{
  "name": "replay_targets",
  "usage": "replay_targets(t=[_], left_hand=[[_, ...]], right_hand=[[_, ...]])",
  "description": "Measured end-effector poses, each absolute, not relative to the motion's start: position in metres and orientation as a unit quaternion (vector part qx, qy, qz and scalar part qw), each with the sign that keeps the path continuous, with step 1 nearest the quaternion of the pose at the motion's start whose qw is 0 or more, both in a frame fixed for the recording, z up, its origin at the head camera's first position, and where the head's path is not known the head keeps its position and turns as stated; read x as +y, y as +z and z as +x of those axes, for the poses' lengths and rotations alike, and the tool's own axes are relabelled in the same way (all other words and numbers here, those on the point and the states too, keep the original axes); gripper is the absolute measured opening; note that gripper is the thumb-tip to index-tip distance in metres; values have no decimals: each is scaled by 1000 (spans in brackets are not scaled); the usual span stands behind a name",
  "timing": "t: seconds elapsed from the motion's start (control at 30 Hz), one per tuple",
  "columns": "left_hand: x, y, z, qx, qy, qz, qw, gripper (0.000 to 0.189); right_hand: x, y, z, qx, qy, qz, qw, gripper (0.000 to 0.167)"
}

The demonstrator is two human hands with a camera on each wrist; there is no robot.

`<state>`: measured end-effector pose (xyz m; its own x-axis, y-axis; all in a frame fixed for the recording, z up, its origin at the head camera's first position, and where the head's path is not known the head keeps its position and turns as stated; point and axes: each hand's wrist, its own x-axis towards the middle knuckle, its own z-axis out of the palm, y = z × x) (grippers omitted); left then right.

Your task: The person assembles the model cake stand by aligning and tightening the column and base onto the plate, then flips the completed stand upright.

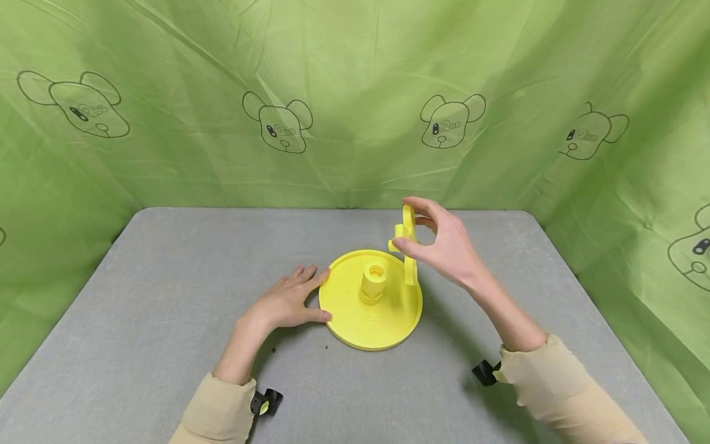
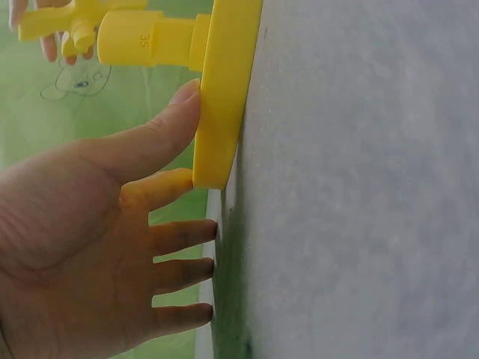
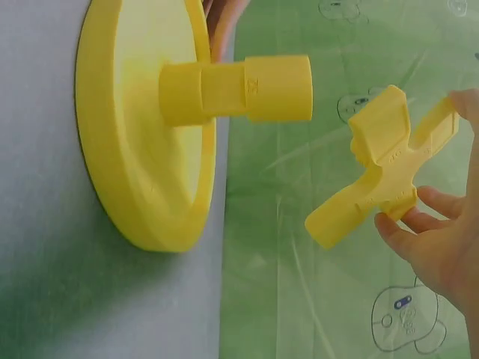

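Though both yellow, a four-armed cross and a round disc.

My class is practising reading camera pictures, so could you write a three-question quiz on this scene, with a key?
1. Fill the gap: the post rises from the ___ of the disc.
2. Which hand holds the cross?
3. True or false: the cross is already seated on the post.

Key:
1. Middle.
2. The right hand.
3. False: it is held clear of the post, with a gap showing between them.
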<state>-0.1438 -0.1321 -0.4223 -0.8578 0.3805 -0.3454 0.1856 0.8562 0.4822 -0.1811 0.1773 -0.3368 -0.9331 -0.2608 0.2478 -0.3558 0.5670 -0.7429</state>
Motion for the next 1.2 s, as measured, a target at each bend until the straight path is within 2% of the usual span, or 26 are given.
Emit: replay_targets(t=[0.37, 1.2], left_hand=[[-132, -421, -143, 938, 220, 152, 222, 93], [-132, -421, -143, 937, 222, 153, 221, 93]], right_hand=[[159, -337, -176, -902, 381, 202, 21, 75], [132, -341, -170, -930, 255, 263, -22, 89]])
